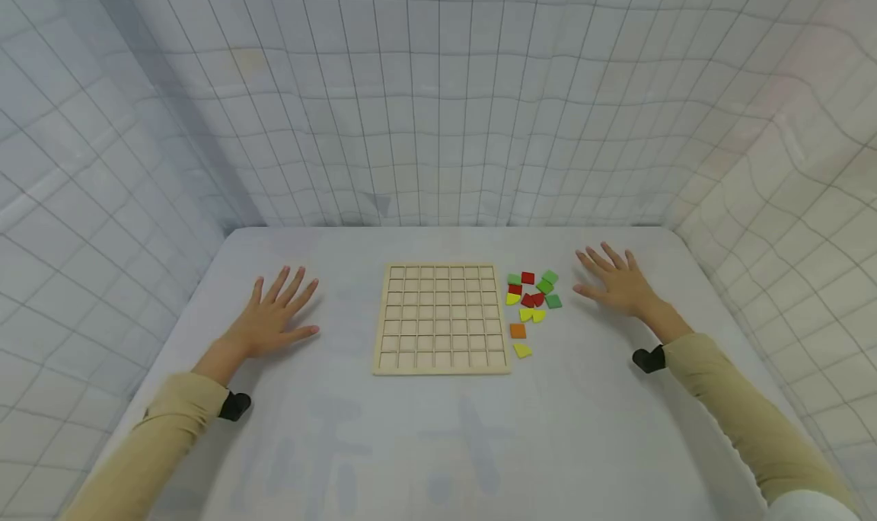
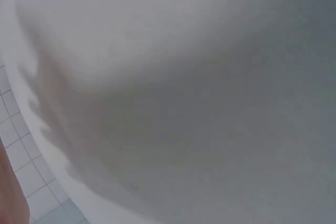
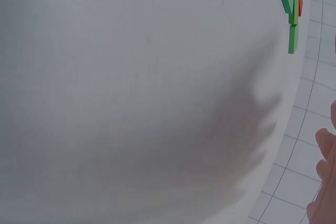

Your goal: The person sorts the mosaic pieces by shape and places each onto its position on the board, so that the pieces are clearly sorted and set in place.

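Observation:
My left hand (image 1: 266,323), palm down with fingers spread, is over the table left of a square wooden grid board (image 1: 443,372). Fingers also spread, my right hand (image 1: 617,285) is on the far side of the board, nearest to a loose cluster of small tiles. That cluster has several green tiles (image 1: 553,302), red tiles (image 1: 527,278) and yellow quarter-round tiles (image 1: 523,350), plus one orange square tile (image 1: 518,331). Neither hand holds anything. The right wrist view catches some green tiles (image 3: 293,39) at its upper right edge and part of the right hand (image 3: 326,166).
A white table (image 1: 438,437) carries the board and tiles. White sheeting with a dark grid (image 1: 438,110) rises behind it and on both sides. A black wrist device (image 1: 235,406) sits at the left cuff, another black device (image 1: 648,359) at the right.

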Action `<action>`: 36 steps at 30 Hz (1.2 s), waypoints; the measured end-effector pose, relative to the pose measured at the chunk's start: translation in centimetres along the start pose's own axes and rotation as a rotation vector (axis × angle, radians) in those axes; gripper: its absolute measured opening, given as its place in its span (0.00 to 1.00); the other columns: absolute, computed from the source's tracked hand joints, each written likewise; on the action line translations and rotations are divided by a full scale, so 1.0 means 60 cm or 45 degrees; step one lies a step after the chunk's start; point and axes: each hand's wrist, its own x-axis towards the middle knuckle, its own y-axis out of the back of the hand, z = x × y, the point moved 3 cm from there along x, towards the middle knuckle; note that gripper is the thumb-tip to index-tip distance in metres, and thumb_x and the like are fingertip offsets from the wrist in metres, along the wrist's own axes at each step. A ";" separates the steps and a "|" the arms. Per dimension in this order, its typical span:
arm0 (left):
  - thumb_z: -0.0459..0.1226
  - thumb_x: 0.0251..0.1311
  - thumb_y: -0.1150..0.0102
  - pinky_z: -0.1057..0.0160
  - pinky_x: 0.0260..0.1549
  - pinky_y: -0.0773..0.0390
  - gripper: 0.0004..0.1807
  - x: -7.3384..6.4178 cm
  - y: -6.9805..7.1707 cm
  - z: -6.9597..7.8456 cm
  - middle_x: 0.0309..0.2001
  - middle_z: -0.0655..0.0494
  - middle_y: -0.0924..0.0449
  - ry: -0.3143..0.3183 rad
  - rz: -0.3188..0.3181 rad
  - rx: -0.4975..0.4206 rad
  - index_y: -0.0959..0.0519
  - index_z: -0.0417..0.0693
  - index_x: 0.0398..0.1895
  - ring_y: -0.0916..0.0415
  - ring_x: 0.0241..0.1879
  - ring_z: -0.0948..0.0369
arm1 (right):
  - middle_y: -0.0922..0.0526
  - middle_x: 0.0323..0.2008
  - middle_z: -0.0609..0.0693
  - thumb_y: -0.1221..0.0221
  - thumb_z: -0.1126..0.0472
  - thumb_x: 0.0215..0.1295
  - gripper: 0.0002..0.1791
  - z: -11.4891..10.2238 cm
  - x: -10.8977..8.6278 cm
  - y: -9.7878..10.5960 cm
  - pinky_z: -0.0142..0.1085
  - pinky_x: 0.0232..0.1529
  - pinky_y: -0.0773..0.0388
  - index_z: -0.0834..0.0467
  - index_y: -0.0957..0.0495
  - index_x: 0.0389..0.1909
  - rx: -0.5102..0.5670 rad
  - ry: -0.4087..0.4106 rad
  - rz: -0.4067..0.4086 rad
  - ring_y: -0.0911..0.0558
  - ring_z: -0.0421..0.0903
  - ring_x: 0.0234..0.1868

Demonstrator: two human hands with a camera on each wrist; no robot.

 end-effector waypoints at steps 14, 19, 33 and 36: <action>0.62 0.62 0.50 0.30 0.66 0.61 0.49 0.039 -0.026 0.068 0.78 0.46 0.62 -0.120 0.040 -0.055 0.58 0.51 0.78 0.66 0.77 0.44 | 0.18 0.53 0.60 0.36 0.45 0.59 0.30 -0.021 0.001 -0.023 0.57 0.50 0.26 0.57 0.23 0.59 0.271 0.077 0.250 0.26 0.58 0.52; 0.64 0.61 0.51 0.31 0.67 0.60 0.49 0.056 -0.023 0.099 0.77 0.44 0.57 -0.187 0.031 -0.027 0.54 0.48 0.77 0.61 0.76 0.43 | 0.16 0.49 0.55 0.34 0.47 0.57 0.29 -0.026 0.001 -0.025 0.52 0.47 0.27 0.57 0.22 0.57 0.336 0.088 0.249 0.26 0.53 0.48; 0.64 0.62 0.51 0.35 0.69 0.64 0.49 0.078 -0.035 0.156 0.78 0.47 0.60 -0.278 -0.181 -0.111 0.54 0.46 0.77 0.63 0.77 0.47 | 0.15 0.48 0.52 0.30 0.53 0.54 0.23 -0.046 0.005 -0.039 0.48 0.49 0.28 0.57 0.18 0.50 0.438 0.133 0.195 0.27 0.48 0.47; 0.66 0.61 0.54 0.36 0.70 0.65 0.51 0.081 -0.040 0.161 0.78 0.49 0.63 -0.278 -0.251 -0.114 0.56 0.48 0.77 0.66 0.77 0.49 | 0.14 0.47 0.51 0.29 0.53 0.52 0.23 -0.045 0.007 -0.042 0.47 0.48 0.27 0.56 0.17 0.49 0.442 0.139 0.198 0.27 0.47 0.47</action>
